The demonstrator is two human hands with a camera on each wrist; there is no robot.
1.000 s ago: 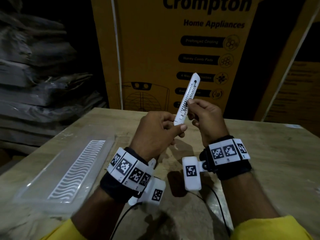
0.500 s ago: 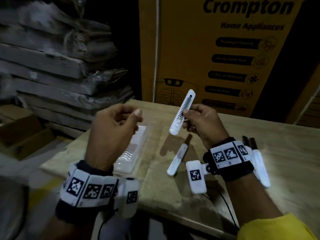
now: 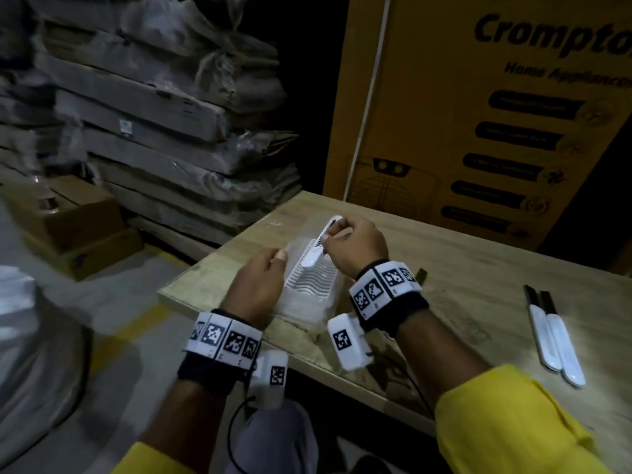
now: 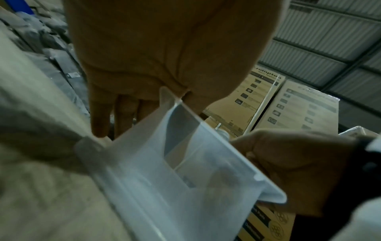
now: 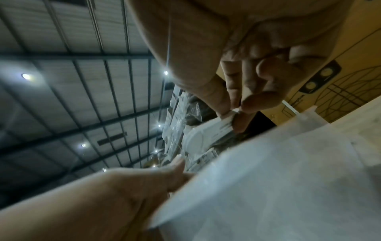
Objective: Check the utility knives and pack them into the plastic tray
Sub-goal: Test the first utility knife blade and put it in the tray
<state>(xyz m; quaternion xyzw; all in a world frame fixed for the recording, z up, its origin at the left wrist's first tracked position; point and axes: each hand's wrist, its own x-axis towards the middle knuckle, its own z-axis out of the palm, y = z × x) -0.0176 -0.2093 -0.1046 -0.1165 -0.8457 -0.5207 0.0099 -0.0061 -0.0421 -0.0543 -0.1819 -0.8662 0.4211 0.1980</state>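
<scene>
A clear plastic tray with a ribbed white insert lies near the left end of the wooden table. My right hand pinches a white utility knife near its far end, holding it tilted with its rounded end low over the tray's ribs. The right wrist view shows thumb and fingers closed on the knife above the tray. My left hand holds the tray's left rim, which in the left wrist view runs between thumb and fingers. Two more white knives lie side by side at the right.
A tall yellow Crompton carton stands behind the table. Stacked wrapped packs and a cardboard box on the floor fill the left. The table's left corner is close to my left hand.
The left hand let go of the knife and took the tray's rim. The right hand brought the knife down from chest height to just over the tray. My view swung left.
</scene>
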